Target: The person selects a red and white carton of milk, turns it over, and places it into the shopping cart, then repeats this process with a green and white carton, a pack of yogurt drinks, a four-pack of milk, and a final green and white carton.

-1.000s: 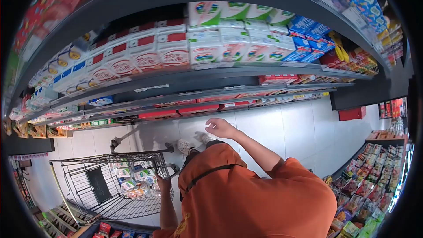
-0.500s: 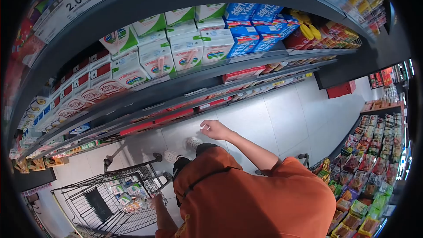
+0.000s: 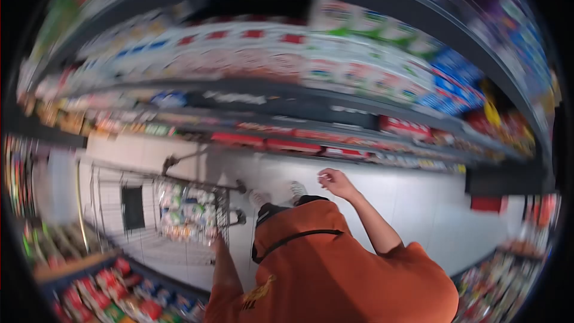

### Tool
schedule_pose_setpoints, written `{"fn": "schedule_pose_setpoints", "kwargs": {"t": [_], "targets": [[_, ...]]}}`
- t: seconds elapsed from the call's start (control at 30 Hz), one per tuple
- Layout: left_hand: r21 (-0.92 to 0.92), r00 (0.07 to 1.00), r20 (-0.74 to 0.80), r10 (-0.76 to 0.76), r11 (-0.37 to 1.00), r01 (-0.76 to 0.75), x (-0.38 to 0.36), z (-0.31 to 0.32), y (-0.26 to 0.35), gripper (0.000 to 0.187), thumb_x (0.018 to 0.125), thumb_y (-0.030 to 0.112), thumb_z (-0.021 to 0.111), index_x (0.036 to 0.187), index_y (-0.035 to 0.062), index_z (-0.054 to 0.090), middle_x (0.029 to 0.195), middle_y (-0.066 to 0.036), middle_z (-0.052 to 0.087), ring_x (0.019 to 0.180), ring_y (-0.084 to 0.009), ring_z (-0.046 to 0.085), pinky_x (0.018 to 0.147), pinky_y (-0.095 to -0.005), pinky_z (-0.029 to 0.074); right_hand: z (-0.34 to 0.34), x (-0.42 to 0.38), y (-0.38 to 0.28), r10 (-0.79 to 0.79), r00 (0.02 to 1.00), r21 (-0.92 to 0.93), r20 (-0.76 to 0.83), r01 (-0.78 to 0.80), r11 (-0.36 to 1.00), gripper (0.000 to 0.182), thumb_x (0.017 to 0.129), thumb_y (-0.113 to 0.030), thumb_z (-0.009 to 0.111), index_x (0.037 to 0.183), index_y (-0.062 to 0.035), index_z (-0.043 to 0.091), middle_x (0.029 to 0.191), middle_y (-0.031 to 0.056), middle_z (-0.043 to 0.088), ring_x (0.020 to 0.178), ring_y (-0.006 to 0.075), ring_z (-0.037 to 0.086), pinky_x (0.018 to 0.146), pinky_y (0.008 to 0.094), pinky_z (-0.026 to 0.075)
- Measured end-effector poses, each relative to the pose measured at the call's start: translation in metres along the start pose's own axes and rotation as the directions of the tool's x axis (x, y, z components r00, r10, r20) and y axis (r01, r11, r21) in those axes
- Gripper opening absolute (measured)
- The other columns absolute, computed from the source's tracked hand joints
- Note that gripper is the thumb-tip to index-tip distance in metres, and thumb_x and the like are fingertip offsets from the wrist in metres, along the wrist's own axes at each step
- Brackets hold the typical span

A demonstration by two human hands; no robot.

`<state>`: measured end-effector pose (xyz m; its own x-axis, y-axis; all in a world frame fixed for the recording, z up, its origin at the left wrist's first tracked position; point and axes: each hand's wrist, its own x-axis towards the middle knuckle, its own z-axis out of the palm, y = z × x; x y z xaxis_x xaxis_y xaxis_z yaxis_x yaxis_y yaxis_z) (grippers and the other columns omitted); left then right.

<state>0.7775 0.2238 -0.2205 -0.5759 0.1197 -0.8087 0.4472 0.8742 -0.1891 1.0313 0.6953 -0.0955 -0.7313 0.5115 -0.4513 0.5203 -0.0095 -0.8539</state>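
A wire shopping cart [image 3: 185, 182] stands at my left, with packaged goods [image 3: 190, 212] piled at the end nearest me. My left hand [image 3: 217, 241] is at the cart's near edge and appears to grip it; its fingers are small and blurred. My right hand [image 3: 336, 183] hangs in the air over the floor, in front of the shelves. Its fingers are loosely bent and apart, and nothing shows in them. White cartons with green tops [image 3: 365, 75] and blue drink packs [image 3: 454, 81] line the shelf ahead, well beyond both hands.
A long dark shelf unit [image 3: 359, 98] curves across the front, with red packs [image 3: 293, 145] on its lower level. At lower left is a display of red and green packets [image 3: 113, 290]. Another packet display [image 3: 502, 275] stands at lower right. Pale floor tiles [image 3: 412, 197] lie between.
My view has turned left, so the cartons and blue packs now sit further right and the picture is blurred. My left hand stays at the cart; my right hand remains raised.
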Motion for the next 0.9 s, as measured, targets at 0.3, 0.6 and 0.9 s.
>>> {"fn": "schedule_pose_setpoints", "kwargs": {"t": [0.3,0.6,0.9], "targets": [[-0.948,0.791,0.022,-0.611,0.238,0.211,-0.022,0.038,-0.008,0.074,0.075,0.033,0.071,0.132,-0.0051,0.044,0.122,-0.039,0.052,0.118,-0.056,0.046,0.109,-0.0536,0.025,0.189,0.079,-0.093,-0.221,0.887,-0.285,0.405,0.353,0.891,0.03,0.087,-0.019,0.065,0.11,-0.0002,0.062,0.093,0.013,0.068,0.082,0.0229,0.067,0.073,0.033,0.054],[-0.234,0.73,0.514,-0.45,-0.893,-0.385,-0.028,0.123,-0.075,0.079,0.084,0.011,0.069,0.147,0.0073,0.022,0.131,-0.02,0.048,0.111,-0.0356,0.056,0.084,-0.046,0.053,0.426,0.124,-0.119,-0.195,0.281,-0.296,0.94,0.954,-0.052,0.034,0.079,-0.019,0.066,0.111,-0.0062,0.064,0.133,0.0115,0.05,0.134,0.0286,0.036,0.102,0.0527,0.038],[-0.518,0.675,0.534,-0.509,-0.828,-0.214,-0.041,0.08,-0.092,0.016,0.078,-0.004,0.065,0.091,-0.0005,0.055,0.083,-0.01,0.061,0.068,-0.0218,0.063,0.057,-0.0299,0.057,0.45,0.175,-0.1,0.041,0.282,-0.277,0.959,0.955,-0.104,0.025,0.08,-0.032,0.068,0.083,-0.0072,0.07,0.101,0.0054,0.066,0.126,0.0221,0.042,0.083,0.0438,0.048]]}}
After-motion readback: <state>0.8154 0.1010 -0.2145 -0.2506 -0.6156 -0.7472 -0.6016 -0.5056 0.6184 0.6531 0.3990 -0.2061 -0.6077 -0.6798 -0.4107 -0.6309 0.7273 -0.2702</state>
